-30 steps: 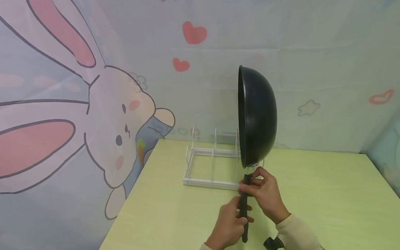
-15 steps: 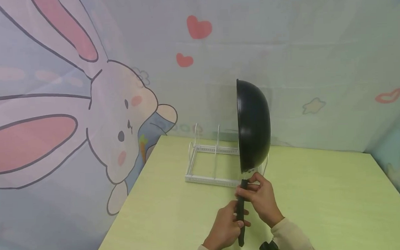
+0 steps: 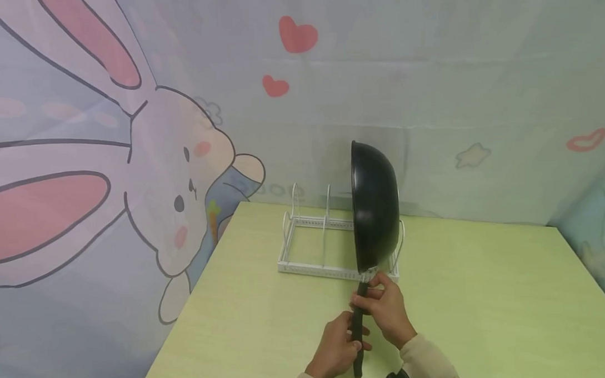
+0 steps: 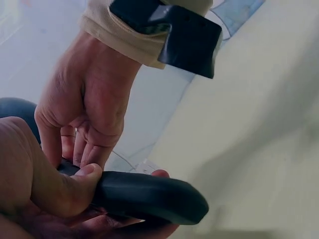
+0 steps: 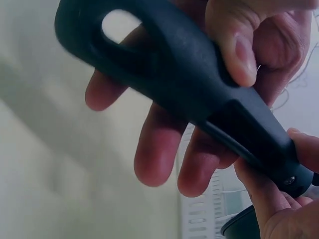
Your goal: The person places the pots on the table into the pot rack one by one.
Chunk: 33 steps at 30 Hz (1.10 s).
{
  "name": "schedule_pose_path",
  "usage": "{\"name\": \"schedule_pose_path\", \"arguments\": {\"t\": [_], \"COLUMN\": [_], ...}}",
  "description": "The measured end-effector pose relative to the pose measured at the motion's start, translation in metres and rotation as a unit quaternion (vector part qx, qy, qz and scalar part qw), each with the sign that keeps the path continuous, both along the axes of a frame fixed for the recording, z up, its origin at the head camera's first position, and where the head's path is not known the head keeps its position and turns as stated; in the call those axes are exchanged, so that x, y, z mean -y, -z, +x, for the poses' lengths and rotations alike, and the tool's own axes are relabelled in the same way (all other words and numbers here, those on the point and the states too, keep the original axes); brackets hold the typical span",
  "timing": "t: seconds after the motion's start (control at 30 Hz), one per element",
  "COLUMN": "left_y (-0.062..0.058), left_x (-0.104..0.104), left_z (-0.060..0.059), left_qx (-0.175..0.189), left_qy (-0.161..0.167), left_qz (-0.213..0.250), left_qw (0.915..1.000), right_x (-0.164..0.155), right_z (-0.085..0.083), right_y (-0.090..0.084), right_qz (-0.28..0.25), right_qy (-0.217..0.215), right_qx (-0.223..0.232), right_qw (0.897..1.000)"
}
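A black wok [image 3: 375,208] stands on edge, its rounded underside facing right, overlapping the right part of a white wire rack [image 3: 315,271] in the head view. Its black handle [image 3: 357,331] points toward me. My left hand [image 3: 334,346] grips the handle's lower half; in the right wrist view its thumb lies on one face and the fingers [image 5: 157,154] reach beneath, near the hanging hole. Closer to the bowl, my right hand [image 3: 387,308] pinches the handle's upper end, beside a small screw [image 5: 289,180].
The rack's upright wire loops [image 3: 327,210] rise left of the wok, and another loop [image 3: 402,235] shows at its right. Everything is over a pale green table [image 3: 486,294]. Behind hangs a printed cloth [image 3: 479,94] with a rabbit and hearts.
The wok has come down lower and slightly left over the rack's right side. Both hands have moved down with it, keeping their hold on the handle.
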<state>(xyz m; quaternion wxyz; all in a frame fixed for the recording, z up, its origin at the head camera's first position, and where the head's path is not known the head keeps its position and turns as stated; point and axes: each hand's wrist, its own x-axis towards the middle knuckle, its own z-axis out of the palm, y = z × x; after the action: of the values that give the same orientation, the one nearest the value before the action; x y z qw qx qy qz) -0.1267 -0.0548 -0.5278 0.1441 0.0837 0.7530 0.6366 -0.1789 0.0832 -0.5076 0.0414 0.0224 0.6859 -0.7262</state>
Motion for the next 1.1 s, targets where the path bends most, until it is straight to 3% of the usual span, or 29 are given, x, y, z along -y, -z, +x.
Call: {"name": "schedule_pose_path", "arguments": {"t": [0.37, 0.6, 0.83, 1.1], "left_y": [0.008, 0.009, 0.015, 0.026], "left_x": [-0.002, -0.002, -0.002, 0.001], "left_z": [-0.001, -0.003, -0.01, -0.008], "left_qx": [0.015, 0.004, -0.03, -0.035], "left_qy": [0.002, 0.011, 0.012, 0.009], "left_qz": [-0.011, -0.008, -0.068, -0.128], "left_qw": [0.9998, 0.9999, 0.9972, 0.9912], "right_x": [-0.003, -0.003, -0.003, -0.001], "right_z": [0.001, -0.001, -0.004, 0.009], "right_y": [0.013, 0.018, 0.022, 0.031], "right_qz": [-0.01, -0.022, -0.018, -0.04], "right_qy": [0.014, 0.016, 0.013, 0.04], "right_qx": [0.02, 0.019, 0.014, 0.041], "right_qw": [1.0, 0.999, 1.0, 0.998]}}
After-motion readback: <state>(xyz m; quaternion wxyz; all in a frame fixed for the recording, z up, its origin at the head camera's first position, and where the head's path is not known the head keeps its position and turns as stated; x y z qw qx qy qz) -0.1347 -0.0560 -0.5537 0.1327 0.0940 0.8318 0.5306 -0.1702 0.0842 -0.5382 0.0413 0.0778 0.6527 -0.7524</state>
